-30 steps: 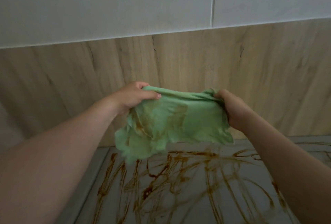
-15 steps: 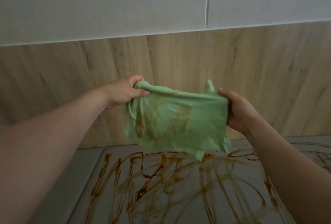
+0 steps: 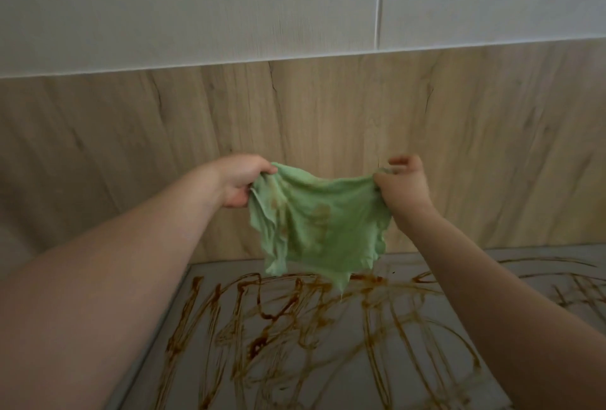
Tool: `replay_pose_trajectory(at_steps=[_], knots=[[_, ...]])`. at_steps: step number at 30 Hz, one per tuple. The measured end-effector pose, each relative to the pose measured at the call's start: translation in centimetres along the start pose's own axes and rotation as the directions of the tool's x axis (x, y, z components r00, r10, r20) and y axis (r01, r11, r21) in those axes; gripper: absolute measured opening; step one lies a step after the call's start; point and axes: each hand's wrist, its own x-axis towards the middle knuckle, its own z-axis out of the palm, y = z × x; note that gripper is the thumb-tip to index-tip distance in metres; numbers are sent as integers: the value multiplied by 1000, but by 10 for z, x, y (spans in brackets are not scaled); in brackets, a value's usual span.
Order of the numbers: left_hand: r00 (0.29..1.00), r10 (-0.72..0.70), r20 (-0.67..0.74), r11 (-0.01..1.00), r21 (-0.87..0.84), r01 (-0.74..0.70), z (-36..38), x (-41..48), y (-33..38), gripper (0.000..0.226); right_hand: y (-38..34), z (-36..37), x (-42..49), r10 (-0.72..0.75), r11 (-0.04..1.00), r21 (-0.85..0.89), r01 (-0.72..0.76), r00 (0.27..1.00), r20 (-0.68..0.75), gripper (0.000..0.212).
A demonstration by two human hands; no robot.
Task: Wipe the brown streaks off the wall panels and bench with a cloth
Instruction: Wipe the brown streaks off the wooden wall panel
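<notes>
A green cloth with brown stains hangs spread in the air between my hands, in front of the wood-grain wall panel. My left hand grips its upper left corner. My right hand pinches its upper right corner, with some fingers lifted. The cloth's lower tip dangles just above the grey bench. Brown streaks criss-cross the bench top below the cloth and run on to the right.
White wall panels with a vertical seam sit above the wood-grain panel. A paler strip of bench lies left of the streaked slab, partly hidden by my left forearm.
Both hands have lifted the cloth a little higher and drawn it out wider. The top edge now sags between them, and my right hand's grip has shifted to a pinch.
</notes>
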Motion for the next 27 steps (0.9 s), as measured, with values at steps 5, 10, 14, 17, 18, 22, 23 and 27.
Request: replay_pose_trajectory(at_steps=[5,10,14,17,18,22,23,27], knots=[[982,86,170,989,-133,-64,18,-10,7,53,-38,30,-55,-223,951,-17,308,725,652,28],[940,176,293,982,8,-186,2,-15,-1,34,-27,33,-43,-199,947,316,49,866,460,18],[938,235,255,972,-41,-233,-6,-24,5,41,-2,32,-44,-110,989,-2,151,733,671,53],[942,231,245,963,80,-257,-15,-32,9,37,1,42,-49,-130,991,116,72,757,640,34],[950,208,234,949,186,-254,-20,-33,7,33,-2,43,-50,-130,982,189,18,791,598,30],[980,115,163,867,465,-179,-31,-28,-14,18,-2,33,-47,83,994,8,-106,828,555,51],[982,110,154,873,457,-169,-30,-25,-20,18,3,30,-47,137,990,-65,-123,798,587,55],[970,120,213,966,200,-164,-24,-18,-33,21,10,18,-49,135,975,6,-221,616,776,47]])
